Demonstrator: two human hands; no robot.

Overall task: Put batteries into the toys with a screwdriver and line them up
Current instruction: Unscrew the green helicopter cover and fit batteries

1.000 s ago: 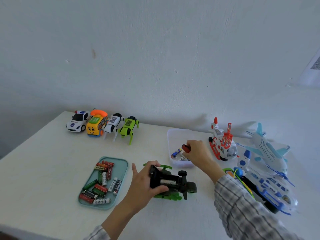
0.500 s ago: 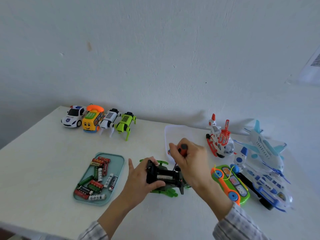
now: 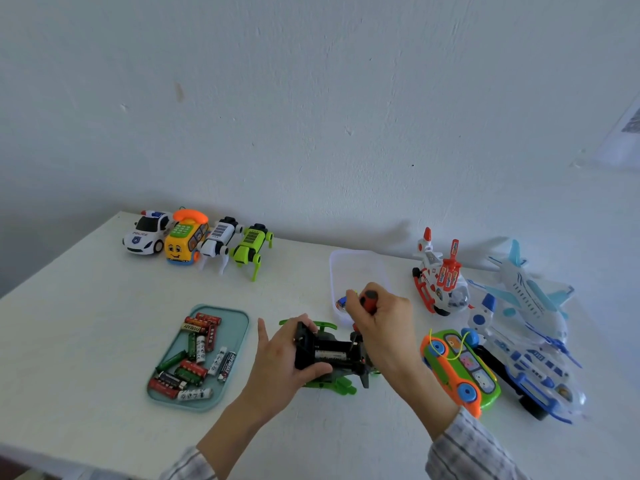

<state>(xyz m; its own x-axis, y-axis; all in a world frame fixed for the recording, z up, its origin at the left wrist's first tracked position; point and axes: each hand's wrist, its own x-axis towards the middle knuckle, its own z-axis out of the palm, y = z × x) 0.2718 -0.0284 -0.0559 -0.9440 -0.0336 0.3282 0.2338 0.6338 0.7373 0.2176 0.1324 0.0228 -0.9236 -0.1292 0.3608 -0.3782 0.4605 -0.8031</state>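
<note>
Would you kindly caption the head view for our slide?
Left hand steadies an upturned green toy while the right hand applies a red-handled screwdriver.

Screwdriver (image 3: pixel 367 301) – brought from tub (image 3: pixel 356 265) to toy (image 3: pixel 329 355).

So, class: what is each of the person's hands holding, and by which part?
The left hand grips the black-and-green toy by the left end of its upturned body. The right hand grips the screwdriver by its red-and-black handle.

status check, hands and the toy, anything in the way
Left hand grips green toy. Right hand holds screwdriver at its underside. Nothing in the way.
</note>
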